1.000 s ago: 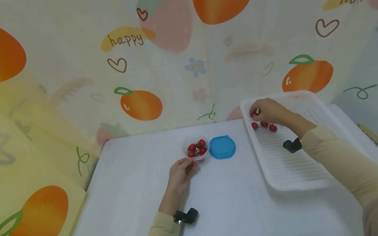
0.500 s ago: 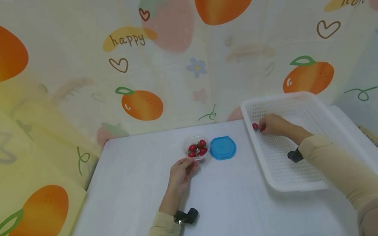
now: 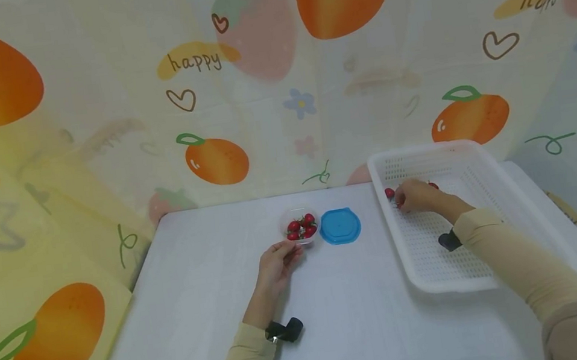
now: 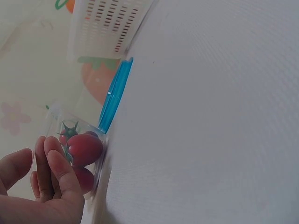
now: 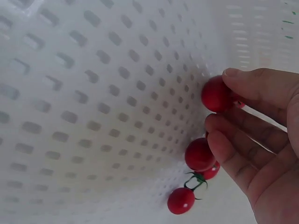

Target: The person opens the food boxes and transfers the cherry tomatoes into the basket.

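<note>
In the head view, a small clear plastic container (image 3: 300, 225) with several cherry tomatoes stands on the white table. My left hand (image 3: 277, 266) is at its near side. The left wrist view shows the fingers (image 4: 63, 175) by its wall with the thumb apart. At the far left part of the white basket, my right hand (image 3: 418, 196) reaches down. The right wrist view shows my thumb and fingers pinching a red cherry tomato (image 5: 216, 94). Close by my fingertips lie another cherry tomato (image 5: 200, 154) and one with a green stem (image 5: 181, 200).
A blue lid (image 3: 340, 226) lies flat just right of the container. The perforated white basket (image 3: 408, 267) takes up the right of the table (image 3: 340, 319). A patterned cloth (image 3: 273, 145) hangs behind.
My right hand has moved from the basket's far left corner toward the near side, over the cherry tomatoes there. The left hand and the container have stayed in place.
</note>
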Motion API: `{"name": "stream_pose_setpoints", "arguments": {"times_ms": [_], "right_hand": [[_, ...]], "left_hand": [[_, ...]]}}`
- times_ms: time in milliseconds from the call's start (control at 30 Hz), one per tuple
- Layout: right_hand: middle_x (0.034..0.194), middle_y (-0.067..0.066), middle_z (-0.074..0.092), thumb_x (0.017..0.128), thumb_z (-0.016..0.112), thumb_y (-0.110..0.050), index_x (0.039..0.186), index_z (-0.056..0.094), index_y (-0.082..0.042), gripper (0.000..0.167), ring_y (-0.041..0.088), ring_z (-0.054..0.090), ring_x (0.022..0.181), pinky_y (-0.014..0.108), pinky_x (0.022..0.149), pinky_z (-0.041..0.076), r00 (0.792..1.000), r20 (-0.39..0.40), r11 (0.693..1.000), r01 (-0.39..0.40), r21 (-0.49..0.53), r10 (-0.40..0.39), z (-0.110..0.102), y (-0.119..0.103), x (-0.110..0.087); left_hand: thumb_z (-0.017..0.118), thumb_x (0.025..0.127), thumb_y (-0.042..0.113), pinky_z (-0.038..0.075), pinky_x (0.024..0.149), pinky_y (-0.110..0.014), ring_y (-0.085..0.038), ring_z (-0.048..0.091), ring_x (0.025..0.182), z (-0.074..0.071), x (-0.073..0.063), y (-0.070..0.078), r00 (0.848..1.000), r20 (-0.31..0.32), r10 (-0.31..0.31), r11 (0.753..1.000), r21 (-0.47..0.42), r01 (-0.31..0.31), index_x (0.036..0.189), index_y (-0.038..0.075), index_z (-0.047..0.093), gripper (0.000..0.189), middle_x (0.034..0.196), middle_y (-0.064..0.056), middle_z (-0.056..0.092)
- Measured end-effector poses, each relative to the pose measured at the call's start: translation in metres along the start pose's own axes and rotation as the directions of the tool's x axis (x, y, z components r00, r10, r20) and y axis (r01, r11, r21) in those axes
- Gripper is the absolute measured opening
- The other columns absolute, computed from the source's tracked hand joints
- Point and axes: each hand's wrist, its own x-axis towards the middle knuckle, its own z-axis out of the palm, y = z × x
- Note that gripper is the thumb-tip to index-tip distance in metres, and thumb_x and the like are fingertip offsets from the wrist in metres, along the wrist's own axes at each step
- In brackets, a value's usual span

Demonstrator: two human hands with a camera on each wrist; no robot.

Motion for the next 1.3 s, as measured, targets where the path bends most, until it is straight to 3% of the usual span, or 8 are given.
{"name": "stream_pose_setpoints", "arguments": {"times_ms": [333,433,600,733,967,1300], "right_hand": [[0.105,0.022,0.067,0.089,0.063,-0.009,0.116,0.065,0.005,0.031,0.027,0.061,0.08,0.05,0.087,0.056,0.996,-0.085,1.0,0.0,0.003,0.0,-0.036,-0.016,-0.004],[0.113,0.023,0.065,0.09,0.063,-0.013,0.12,0.064,0.003,0.034,0.027,0.062,0.084,0.049,0.088,0.056,0.993,-0.116,1.0,-0.004,0.016,0.006,-0.048,-0.026,-0.005],[0.118,0.024,0.063,0.092,0.061,-0.014,0.122,0.062,0.002,0.034,0.034,0.061,0.096,0.049,0.09,0.055,0.989,-0.139,0.999,0.053,0.01,-0.051,-0.06,-0.052,-0.005],[0.121,0.024,0.062,0.093,0.06,-0.013,0.123,0.061,0.002,0.034,0.037,0.059,0.109,0.05,0.096,0.053,0.987,-0.122,0.994,0.105,-0.004,-0.104,-0.059,-0.079,-0.002],[0.12,0.02,0.064,0.093,0.061,-0.014,0.121,0.064,-0.001,0.031,0.033,0.06,0.108,0.044,0.093,0.055,0.978,-0.079,0.98,0.188,-0.067,-0.193,-0.051,-0.118,0.011],[0.121,0.011,0.065,0.093,0.066,-0.019,0.121,0.066,-0.01,0.03,0.026,0.061,0.112,0.037,0.095,0.055,0.963,0.01,0.953,0.268,-0.14,-0.269,-0.023,-0.162,0.029]], "left_hand": [[0.058,0.098,0.016,0.057,0.091,-0.027,-0.015,0.07,0.094,-0.001,0.001,0.0,1.0,0.005,0.002,1.0,-0.007,-0.002,0.125,0.001,0.054,0.031,0.104,-0.007,0.069],[0.059,0.097,0.016,0.057,0.089,-0.026,-0.015,0.07,0.093,-0.001,0.001,-0.001,1.0,0.01,-0.003,1.0,-0.006,0.003,0.126,0.001,0.053,0.032,0.104,-0.007,0.069],[0.059,0.097,0.016,0.057,0.087,-0.024,-0.014,0.07,0.092,-0.001,0.001,-0.001,1.0,0.01,-0.016,1.0,-0.011,0.016,0.126,0.001,0.054,0.033,0.104,-0.007,0.069],[0.059,0.098,0.016,0.057,0.087,-0.024,-0.014,0.07,0.093,-0.001,0.001,-0.001,1.0,0.004,-0.015,1.0,-0.01,0.015,0.125,0.003,0.055,0.031,0.105,-0.007,0.069],[0.059,0.098,0.017,0.057,0.087,-0.025,-0.014,0.07,0.092,-0.002,0.0,0.0,1.0,0.009,-0.006,1.0,-0.014,0.006,0.125,0.002,0.054,0.032,0.104,-0.007,0.069],[0.058,0.098,0.016,0.057,0.088,-0.025,-0.015,0.07,0.094,0.0,-0.001,0.0,1.0,0.018,-0.003,1.0,-0.013,0.003,0.126,0.0,0.053,0.032,0.104,-0.007,0.069]]}}
